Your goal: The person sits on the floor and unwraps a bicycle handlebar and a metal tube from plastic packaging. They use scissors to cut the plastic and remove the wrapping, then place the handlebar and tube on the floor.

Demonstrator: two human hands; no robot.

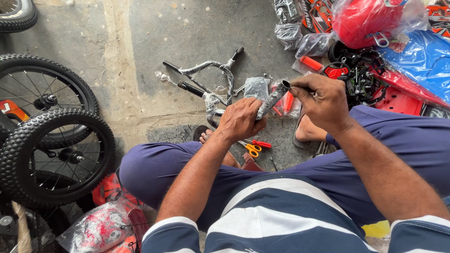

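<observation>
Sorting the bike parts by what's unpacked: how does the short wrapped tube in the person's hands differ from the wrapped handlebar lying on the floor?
The short plastic-wrapped metal tube is straight; the plastic-wrapped black-gripped handlebar is bent, with a crossbar. The tube is held off the ground, the left hand gripping its lower end and the right hand at its open top; the handlebar lies untouched on the concrete floor. Both wear clear plastic wrap.

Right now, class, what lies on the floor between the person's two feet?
In the head view, orange-handled scissors lie on the concrete between the left foot and right foot.
</observation>
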